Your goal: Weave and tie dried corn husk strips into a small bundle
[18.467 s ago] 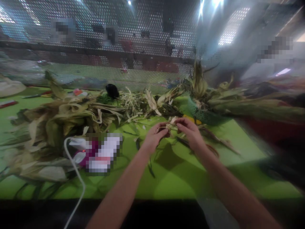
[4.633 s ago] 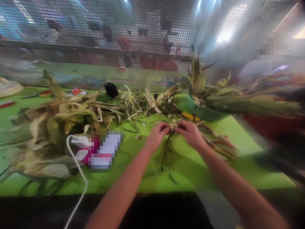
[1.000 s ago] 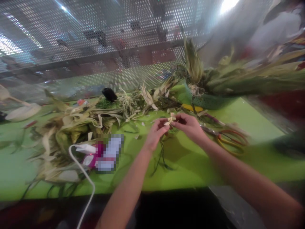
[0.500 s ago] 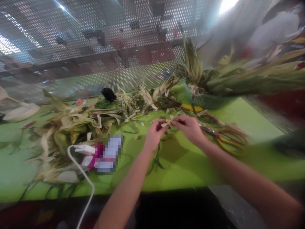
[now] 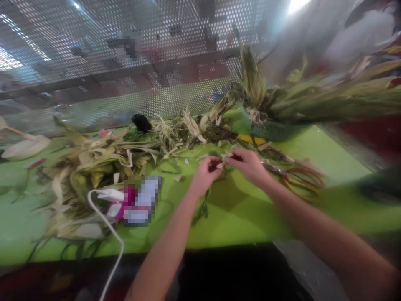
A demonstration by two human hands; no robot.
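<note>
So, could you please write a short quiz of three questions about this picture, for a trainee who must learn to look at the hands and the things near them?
1. True or false: both hands pinch one small pale piece of husk between their fingertips.
2. Which thing lies on the table just beyond the right hand? A) scissors with orange handles B) a hammer C) a cup
3. Fill in: the white cable runs over the table's ____ edge.

Key
1. True: the left hand and right hand meet on the husk piece.
2. A, the scissors on the green table.
3. Near (front).
</note>
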